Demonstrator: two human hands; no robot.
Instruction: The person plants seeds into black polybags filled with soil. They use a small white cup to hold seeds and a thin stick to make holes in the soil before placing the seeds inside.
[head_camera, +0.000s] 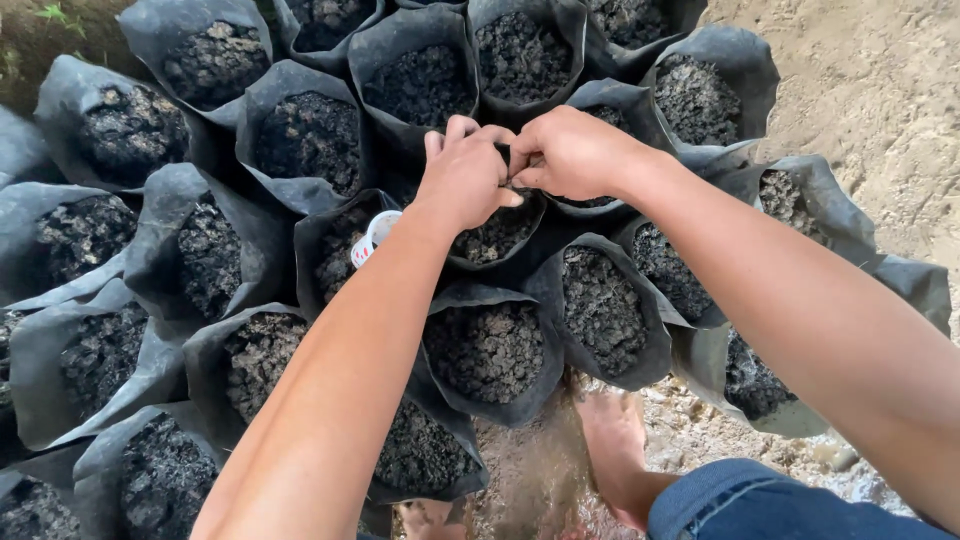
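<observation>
My left hand (462, 172) and my right hand (572, 152) meet over one black plastic grow bag (520, 248) filled with dark soil, in the middle of a packed group of such bags. The fingers of both hands are closed and pinched together above the soil; something small and dark shows between them, but I cannot tell what it is. A small white container with red marks (372, 238) sticks out of the neighbouring bag, just under my left forearm.
Several soil-filled black bags (305, 135) crowd the left, top and centre. Sandy ground (880, 90) lies at the right. My bare foot (615, 445) stands on wet pebbly ground below, next to my blue-jeaned knee (740, 505).
</observation>
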